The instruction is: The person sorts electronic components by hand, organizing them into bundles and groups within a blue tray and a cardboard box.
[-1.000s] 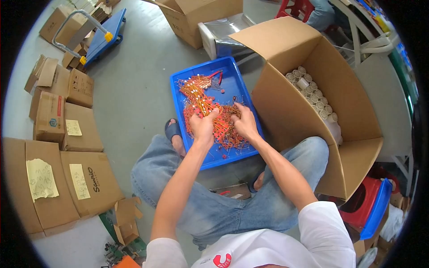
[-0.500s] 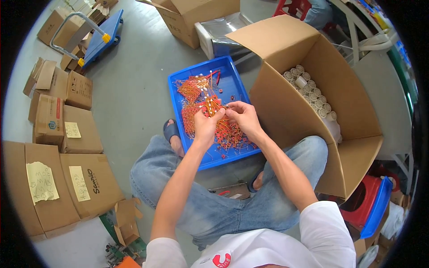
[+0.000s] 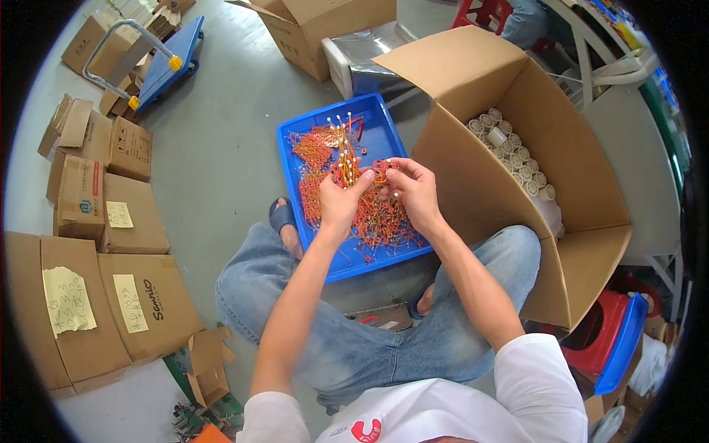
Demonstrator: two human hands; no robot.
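Over a blue tray [image 3: 340, 275], both my hands work close together at chest-front height. My left hand [image 3: 341, 203] is closed round a bundle of orange-yellow wires [image 3: 347, 159] with white ends pointing away from me and red pieces at its near end. Just right of it, my right hand [image 3: 418, 196] pinches a small cluster of red pieces with thin wires [image 3: 382, 170]. The fingertips of the two hands almost meet. Beneath them lies a loose heap of red and orange wired parts [image 3: 380, 221]; the tray's far left holds flatter red sheets of similar parts [image 3: 314, 148].
To my right stands a tall open carton [image 3: 473, 162] with white cylinders [image 3: 517, 151] in it. Stacked cartons [image 3: 136, 214] line the left side. A blue trolley [image 3: 171, 63] is at the far left, a red stool [image 3: 602, 332] at the right. My knees flank the tray.
The hands have drawn slightly apart and turned. The red cluster now shows in the right fingers, and the wire bundle in the left hand stands out more clearly.
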